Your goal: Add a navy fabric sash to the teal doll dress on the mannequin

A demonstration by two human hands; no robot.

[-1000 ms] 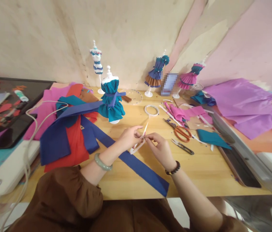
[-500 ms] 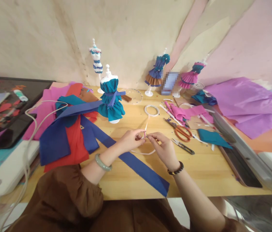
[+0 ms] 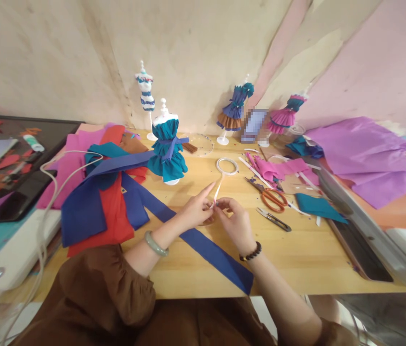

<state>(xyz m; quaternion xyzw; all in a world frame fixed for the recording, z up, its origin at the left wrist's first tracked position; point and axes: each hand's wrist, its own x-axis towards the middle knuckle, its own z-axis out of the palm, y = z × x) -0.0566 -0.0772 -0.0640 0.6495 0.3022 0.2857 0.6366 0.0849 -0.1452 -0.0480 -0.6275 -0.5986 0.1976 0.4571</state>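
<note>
A narrow white tape (image 3: pixel 218 188) runs from its roll (image 3: pixel 227 166) toward me and ends between my fingers. My left hand (image 3: pixel 199 207) pinches the tape with thumb and curled fingers, its index finger stretched out forward. Close against it, my right hand (image 3: pixel 234 218) has thumb and fingertips closed on the same piece of tape. The very end is hidden by the fingers. Below my hands a long blue fabric strip (image 3: pixel 217 257) lies diagonally across the table. Just left of the roll stands a small dress form (image 3: pixel 168 144) in a gathered teal dress with a blue sash.
Orange-handled scissors (image 3: pixel 274 199) and thread snips (image 3: pixel 275 219) lie to the right, near pink scraps (image 3: pixel 278 168) and a teal piece (image 3: pixel 320 206). Red fabric (image 3: pixel 116 221) and blue pieces are heaped left. More dress forms (image 3: pixel 237 108) stand along the wall.
My left index finger has lifted and straightened away from the pinch. Both hands have shifted slightly left, and the loop of tape under them no longer shows clearly.
</note>
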